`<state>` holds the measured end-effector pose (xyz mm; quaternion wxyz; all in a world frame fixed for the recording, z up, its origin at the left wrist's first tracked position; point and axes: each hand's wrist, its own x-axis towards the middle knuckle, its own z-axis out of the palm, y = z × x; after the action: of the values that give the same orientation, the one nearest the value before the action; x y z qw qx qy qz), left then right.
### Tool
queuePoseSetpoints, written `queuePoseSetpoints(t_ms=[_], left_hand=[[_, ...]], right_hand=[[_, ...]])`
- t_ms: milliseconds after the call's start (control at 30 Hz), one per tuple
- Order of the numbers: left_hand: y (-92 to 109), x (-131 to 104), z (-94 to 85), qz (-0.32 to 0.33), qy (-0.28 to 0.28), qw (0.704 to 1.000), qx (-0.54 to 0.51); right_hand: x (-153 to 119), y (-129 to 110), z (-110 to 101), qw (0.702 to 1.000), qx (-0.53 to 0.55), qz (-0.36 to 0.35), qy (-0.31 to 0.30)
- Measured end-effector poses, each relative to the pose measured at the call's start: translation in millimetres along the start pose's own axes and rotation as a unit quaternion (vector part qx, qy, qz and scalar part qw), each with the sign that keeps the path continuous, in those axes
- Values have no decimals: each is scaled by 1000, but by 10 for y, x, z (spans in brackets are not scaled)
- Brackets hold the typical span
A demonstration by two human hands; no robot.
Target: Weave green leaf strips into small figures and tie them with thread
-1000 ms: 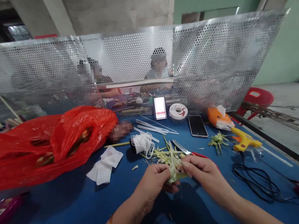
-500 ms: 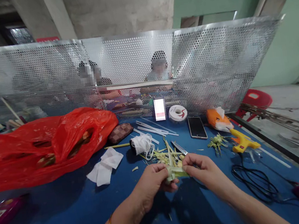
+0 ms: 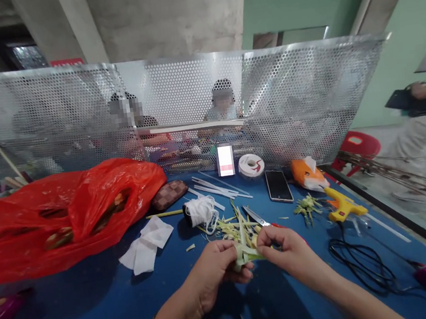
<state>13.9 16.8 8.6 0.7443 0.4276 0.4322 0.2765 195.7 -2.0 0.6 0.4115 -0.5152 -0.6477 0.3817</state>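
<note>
Between my hands is a small piece made of pale green leaf strips (image 3: pixel 244 252), with one strip standing up from it. My left hand (image 3: pixel 221 263) is closed around its body, thumb on top. With thumb and forefinger, my right hand (image 3: pixel 281 247) pinches a strip that sticks out to the right. Below and beyond the fingers lies a heap of yellow-green plant scraps (image 3: pixel 230 227). Scissors (image 3: pixel 257 216) with red handles lie just past my right hand, which partly hides them. A bundle of white cord (image 3: pixel 202 212) rests left of the scraps.
A red plastic bag (image 3: pixel 87 218) and white tissue (image 3: pixel 145 244) lie left. White sticks (image 3: pixel 220 187), a ribbon roll (image 3: pixel 251 166) and a phone (image 3: pixel 278 186) are farther back. At right are a yellow glue gun (image 3: pixel 344 204) and its black cable (image 3: pixel 362 260). A perforated metal screen (image 3: pixel 188 89) borders the table.
The view has shifted slightly. Both hands keep hold of the leaf piece, and the red scissor handles now show behind my right hand. A person has appeared at the far right.
</note>
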Motion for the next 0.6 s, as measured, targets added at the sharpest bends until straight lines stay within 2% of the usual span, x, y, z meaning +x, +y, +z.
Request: queuePoseSetpoints(t_ms=[367,600], left_hand=[[-5,-13,23,0,-4,1000,10],[4,-24,15,-1,-26,1000,7]], right_hand=[[-28,-2,25,1000,-5,11,-18],[-45,-39,34,1000,-18,0,15]])
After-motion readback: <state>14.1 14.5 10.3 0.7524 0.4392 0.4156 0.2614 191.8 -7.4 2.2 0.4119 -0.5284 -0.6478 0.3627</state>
